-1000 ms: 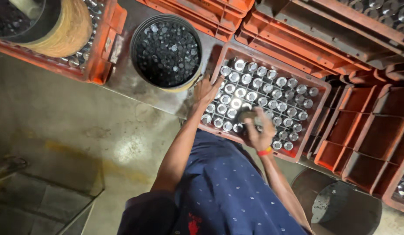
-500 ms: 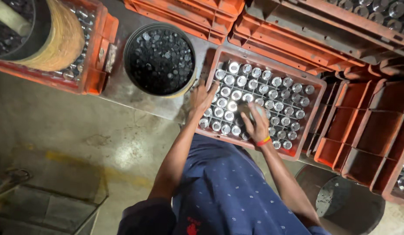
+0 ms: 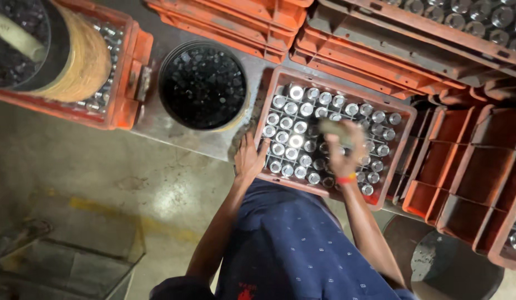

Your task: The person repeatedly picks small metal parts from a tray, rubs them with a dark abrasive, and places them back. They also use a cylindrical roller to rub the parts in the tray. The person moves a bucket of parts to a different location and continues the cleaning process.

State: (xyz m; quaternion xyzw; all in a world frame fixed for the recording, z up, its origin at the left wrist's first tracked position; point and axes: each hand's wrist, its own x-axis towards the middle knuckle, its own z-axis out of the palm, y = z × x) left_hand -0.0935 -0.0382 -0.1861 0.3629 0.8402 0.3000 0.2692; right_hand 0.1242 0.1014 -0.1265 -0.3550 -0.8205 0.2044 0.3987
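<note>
the person's left hand [image 3: 249, 158] lies flat, fingers spread, on the near left rim of an orange plastic crate with a grid of compartments [image 3: 405, 114], which sits at the centre of the frame on a grey metal surface [image 3: 152, 125]. the crate is filled almost wholly with upright glass bottles showing shiny round tops [image 3: 286, 123], one per cell. the right hand [image 3: 344, 150], with an orange band at the wrist, hovers over the middle right of the crate, its fingers curled around a pale, blurred object [image 3: 333, 126]; what that object is cannot be told, and it looks held just above the bottle tops. just left of the crate stands a round black tub full of small dark pieces [image 3: 202, 86], and in the upper left of the frame a second orange crate [image 3: 130, 89] carries a large drum with a tan wall [image 3: 83, 58]. empty orange crates [image 3: 463, 178] are stacked at right. the step in hand looks like working along the bottle tops with the held object while the left hand steadies the crate. the next move would seem to call for setting the object squarely over one bottle without knocking its neighbours, keeping the crate from sliding.
</note>
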